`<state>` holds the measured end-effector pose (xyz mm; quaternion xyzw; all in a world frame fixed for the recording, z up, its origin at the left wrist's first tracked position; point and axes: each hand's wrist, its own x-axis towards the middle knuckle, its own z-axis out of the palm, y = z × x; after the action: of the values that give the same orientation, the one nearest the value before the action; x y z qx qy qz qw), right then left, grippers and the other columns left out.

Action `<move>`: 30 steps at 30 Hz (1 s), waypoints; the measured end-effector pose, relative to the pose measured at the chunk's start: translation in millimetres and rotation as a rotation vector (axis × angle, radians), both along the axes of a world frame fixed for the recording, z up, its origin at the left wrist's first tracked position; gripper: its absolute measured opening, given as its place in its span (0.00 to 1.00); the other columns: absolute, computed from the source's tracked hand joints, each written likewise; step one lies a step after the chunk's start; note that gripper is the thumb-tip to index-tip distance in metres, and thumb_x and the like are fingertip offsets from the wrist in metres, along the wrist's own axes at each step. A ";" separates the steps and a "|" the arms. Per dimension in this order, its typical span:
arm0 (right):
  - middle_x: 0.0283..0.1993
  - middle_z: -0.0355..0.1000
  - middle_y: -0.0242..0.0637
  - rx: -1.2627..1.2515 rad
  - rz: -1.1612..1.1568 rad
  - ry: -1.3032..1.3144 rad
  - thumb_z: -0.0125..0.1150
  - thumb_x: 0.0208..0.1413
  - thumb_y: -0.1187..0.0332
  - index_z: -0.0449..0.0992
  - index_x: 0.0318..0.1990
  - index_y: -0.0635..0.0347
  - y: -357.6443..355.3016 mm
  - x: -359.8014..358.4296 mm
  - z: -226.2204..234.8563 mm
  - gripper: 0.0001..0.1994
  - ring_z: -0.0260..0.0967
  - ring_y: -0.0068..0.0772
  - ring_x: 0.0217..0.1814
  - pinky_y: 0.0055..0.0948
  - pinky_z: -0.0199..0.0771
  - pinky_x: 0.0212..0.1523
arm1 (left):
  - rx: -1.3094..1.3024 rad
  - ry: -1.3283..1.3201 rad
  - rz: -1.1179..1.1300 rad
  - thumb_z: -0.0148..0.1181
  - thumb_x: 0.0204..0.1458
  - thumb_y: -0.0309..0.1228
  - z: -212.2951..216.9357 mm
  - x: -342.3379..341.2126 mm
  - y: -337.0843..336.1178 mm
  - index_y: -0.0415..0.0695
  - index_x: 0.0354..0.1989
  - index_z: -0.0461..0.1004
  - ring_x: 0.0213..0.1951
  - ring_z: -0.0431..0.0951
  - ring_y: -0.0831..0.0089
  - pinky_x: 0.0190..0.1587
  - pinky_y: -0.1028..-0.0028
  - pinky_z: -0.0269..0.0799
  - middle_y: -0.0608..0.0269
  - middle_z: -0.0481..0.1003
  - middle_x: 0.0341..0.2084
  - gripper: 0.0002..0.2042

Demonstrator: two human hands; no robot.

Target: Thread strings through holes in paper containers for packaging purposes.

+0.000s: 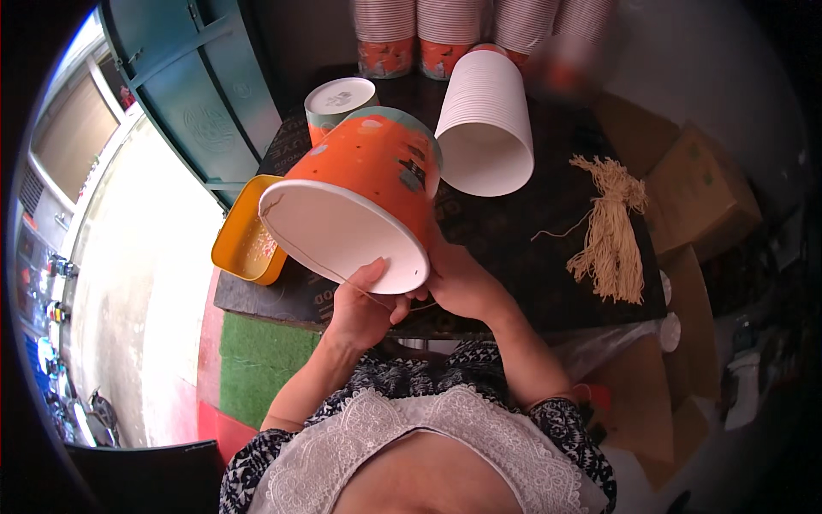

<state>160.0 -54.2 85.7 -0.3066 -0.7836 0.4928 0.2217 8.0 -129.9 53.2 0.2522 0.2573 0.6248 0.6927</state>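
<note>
A large orange paper bucket (360, 171) with a white inside is tilted over the table's front edge, its mouth toward me. My left hand (364, 310) is closed on the near rim, thumb inside and fingers beneath. Against the bucket's right side, by the rim, my right hand (462, 278) is closed on it; its fingers are partly hidden. A thin beige string (312, 261) runs from the rim's left side across the mouth down to my left hand. How the string is fixed at the right end cannot be made out.
On the dark table (505, 248) lie a nested stack of white buckets (488, 103), an upturned bucket (341, 96), a yellow tray (229, 224) with small bits, and a bundle of beige strings (610, 231). Wrapped bucket stacks (449, 26) stand behind. Cardboard boxes (702, 193) are at right.
</note>
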 end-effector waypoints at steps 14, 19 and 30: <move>0.27 0.72 0.42 0.174 -0.347 0.283 0.60 0.54 0.73 0.70 0.38 0.65 -8.4 -3.7 -26.6 0.07 0.71 0.30 0.28 0.27 0.69 0.28 | 0.010 -0.123 0.090 0.49 0.59 0.40 -6.0 -1.1 4.4 0.39 0.47 0.68 0.30 0.75 0.70 0.16 0.78 0.66 0.57 0.76 0.36 0.16; 0.24 0.70 0.31 0.249 -0.403 0.304 0.59 0.55 0.76 0.72 0.33 0.65 -11.2 -2.4 -29.9 0.03 0.63 0.16 0.26 0.20 0.65 0.26 | 0.053 -0.164 0.123 0.46 0.58 0.40 -3.1 -7.1 10.0 0.37 0.53 0.67 0.29 0.72 0.69 0.17 0.77 0.67 0.49 0.74 0.47 0.21; 0.32 0.69 0.38 0.444 -0.352 0.603 0.61 0.50 0.80 0.72 0.32 0.63 -30.5 -13.5 -6.7 0.04 0.69 0.31 0.32 0.26 0.68 0.31 | 0.201 -0.442 -0.144 0.46 0.54 0.41 -15.5 -0.3 7.2 0.36 0.49 0.72 0.46 0.73 0.59 0.56 0.59 0.61 0.52 0.74 0.48 0.23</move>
<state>146.4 -84.8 79.0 -0.2223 -0.7065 0.3340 0.5830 7.7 -122.7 37.6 0.1948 0.0173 0.6363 0.7463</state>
